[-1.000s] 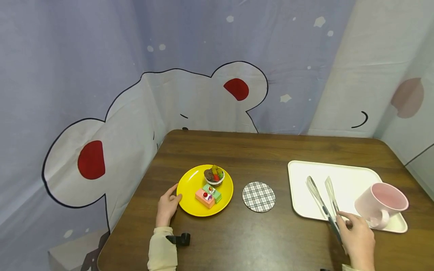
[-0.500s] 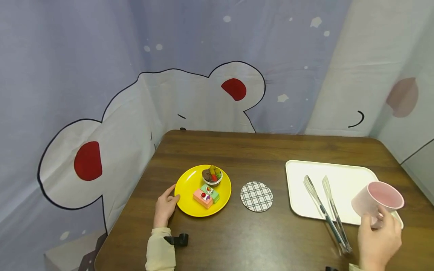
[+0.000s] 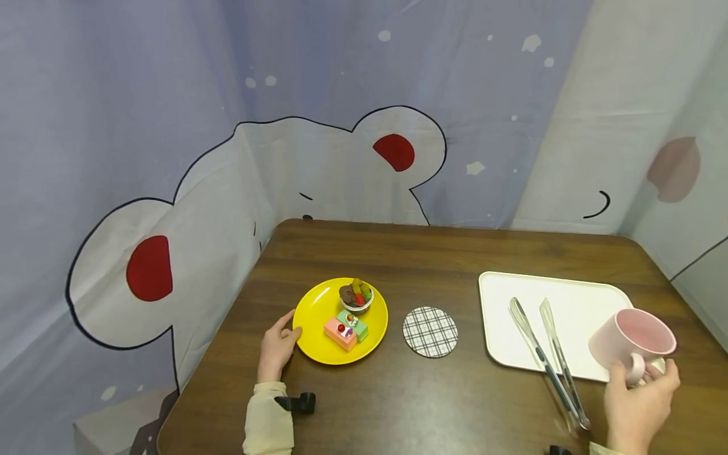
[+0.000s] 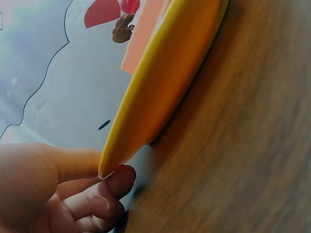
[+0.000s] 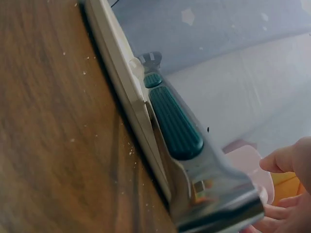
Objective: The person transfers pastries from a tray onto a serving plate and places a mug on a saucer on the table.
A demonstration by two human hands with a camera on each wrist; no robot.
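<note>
My left hand (image 3: 277, 349) pinches the near-left rim of a yellow plate (image 3: 313, 344), thumb above and fingers below, as the left wrist view shows. On the plate sit a pink cake slice (image 3: 339, 336), a green cake slice (image 3: 358, 327) and a cup dessert (image 3: 357, 297) topped with chocolate and fruit. At the right, my right hand (image 3: 639, 401) grips the handle of a pink mug (image 3: 617, 344), which stands on the right end of a white tray (image 3: 591, 294). Metal tongs (image 3: 554, 366) with green grips lie partly on the tray, their joined end past its near edge.
A round checked coaster (image 3: 430, 332) lies between plate and tray on the brown wooden table (image 3: 426, 404). Behind the table hangs a printed curtain (image 3: 318, 63). The tongs' joined end is close to my right hand, left of it.
My right hand has let go of the tongs, moved right to the mug and taken its handle. The tongs' near end now rests on the table. The left hand keeps its place at the plate.
</note>
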